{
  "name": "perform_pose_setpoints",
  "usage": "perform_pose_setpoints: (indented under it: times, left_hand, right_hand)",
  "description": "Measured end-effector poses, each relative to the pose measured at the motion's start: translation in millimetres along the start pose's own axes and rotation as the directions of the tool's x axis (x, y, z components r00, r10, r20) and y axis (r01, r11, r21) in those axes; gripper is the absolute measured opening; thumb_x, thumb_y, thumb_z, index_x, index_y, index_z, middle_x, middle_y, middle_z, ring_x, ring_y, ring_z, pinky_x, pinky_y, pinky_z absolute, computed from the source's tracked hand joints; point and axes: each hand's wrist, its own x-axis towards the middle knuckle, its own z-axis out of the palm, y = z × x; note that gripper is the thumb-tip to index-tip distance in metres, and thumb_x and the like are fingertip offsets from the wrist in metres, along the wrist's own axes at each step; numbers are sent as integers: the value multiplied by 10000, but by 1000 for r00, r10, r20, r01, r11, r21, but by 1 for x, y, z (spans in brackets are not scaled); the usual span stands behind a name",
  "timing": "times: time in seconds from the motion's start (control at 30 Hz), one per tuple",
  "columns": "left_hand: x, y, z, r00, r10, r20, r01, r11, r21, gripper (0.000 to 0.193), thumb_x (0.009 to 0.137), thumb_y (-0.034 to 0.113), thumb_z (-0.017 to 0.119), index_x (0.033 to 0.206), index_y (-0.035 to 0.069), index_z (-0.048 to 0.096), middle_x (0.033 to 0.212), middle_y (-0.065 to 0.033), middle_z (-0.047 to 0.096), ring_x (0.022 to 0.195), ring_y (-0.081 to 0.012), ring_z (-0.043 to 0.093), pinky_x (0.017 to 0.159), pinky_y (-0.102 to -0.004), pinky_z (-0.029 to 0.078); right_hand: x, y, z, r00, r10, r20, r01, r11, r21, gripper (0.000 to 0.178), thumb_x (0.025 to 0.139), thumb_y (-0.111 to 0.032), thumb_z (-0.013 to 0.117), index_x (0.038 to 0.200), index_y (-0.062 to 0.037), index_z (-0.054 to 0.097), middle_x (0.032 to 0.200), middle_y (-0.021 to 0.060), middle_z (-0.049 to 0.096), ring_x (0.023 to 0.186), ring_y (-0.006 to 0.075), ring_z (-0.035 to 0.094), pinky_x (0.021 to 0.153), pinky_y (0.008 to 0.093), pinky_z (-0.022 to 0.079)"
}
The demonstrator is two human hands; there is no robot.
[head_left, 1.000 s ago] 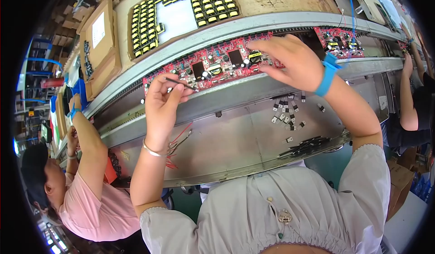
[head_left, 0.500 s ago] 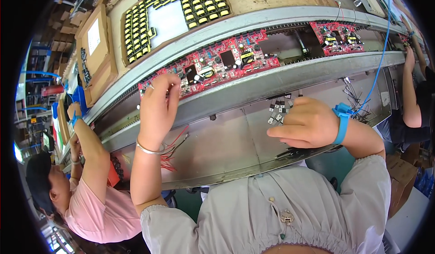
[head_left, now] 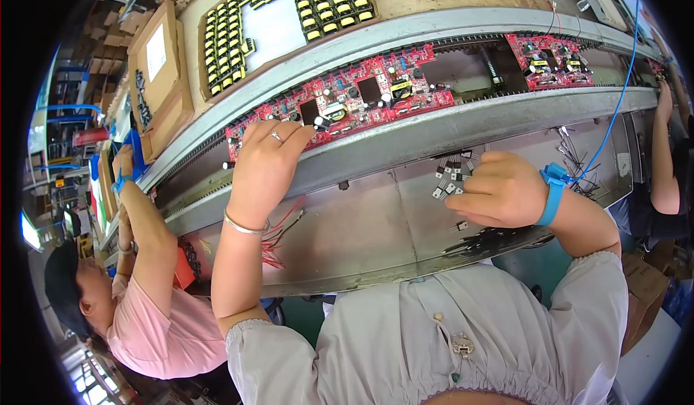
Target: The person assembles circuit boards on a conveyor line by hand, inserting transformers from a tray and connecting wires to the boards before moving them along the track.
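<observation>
My left hand is at the near edge of a red circuit board on the conveyor, with its fingers bent over the board. Their tips are hidden, so I cannot make out what is between them. Over the metal tray, my right hand has its fingers curled beside a small pile of black three-legged transistors. What it pinches, if anything, does not show. One loose transistor lies just below that hand.
Red wires lie left in the tray, black parts at its near edge, thin leads at right. Yellow-and-black transformers stand beyond the rail. A blue cord runs from my wrist strap. Co-workers' arms flank me.
My left hand has turned over, from a pinch above the board to fingers bent over its edge. My right fingers have curled in more, and a loose transistor now shows below them.
</observation>
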Motion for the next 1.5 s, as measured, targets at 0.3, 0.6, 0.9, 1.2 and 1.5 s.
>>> perform_pose_setpoints:
  times: [0.3,0.6,0.9,1.2,1.5]
  left_hand:
    - [8,10,-5,994,49,98,-65,984,167,191,696,76,569,882,81,614,814,-16,578,799,-174,561,742,-309,412]
    - [18,20,-9,990,-5,143,-1,999,45,318,729,36,596,1042,94,596,952,-57,606,884,-212,580,779,-357,436]
    - [-49,50,-93,981,-110,-159,133,981,141,409,687,88,669,1088,146,617,1072,-37,602,830,-234,576,700,-369,458]
    - [-211,59,-89,650,-635,417,752,618,-230,205,738,90,652,930,32,613,826,-122,627,753,-266,606,666,-341,471]
    - [-269,87,-95,600,-791,117,800,592,-100,106,760,82,637,846,24,615,768,-126,612,693,-291,592,627,-364,462]
  right_hand:
    - [-4,2,0,999,11,33,-11,1000,-8,232,680,-167,674,893,-131,589,651,-5,476,593,171,501,553,312,373]
    - [-3,3,1,1000,-22,6,22,1000,-8,217,680,-152,687,880,-128,604,620,-6,440,544,169,458,516,310,337]
    - [13,-5,10,1000,-18,11,18,998,54,206,676,-138,680,873,-117,624,641,13,477,558,203,469,545,346,357]
    - [14,-30,14,990,138,-21,-136,988,79,159,655,-39,652,799,-94,615,594,47,480,550,251,491,516,365,353]
    - [138,-96,85,925,-322,202,264,927,267,118,708,-140,648,815,-142,598,736,26,534,655,222,529,565,361,422]
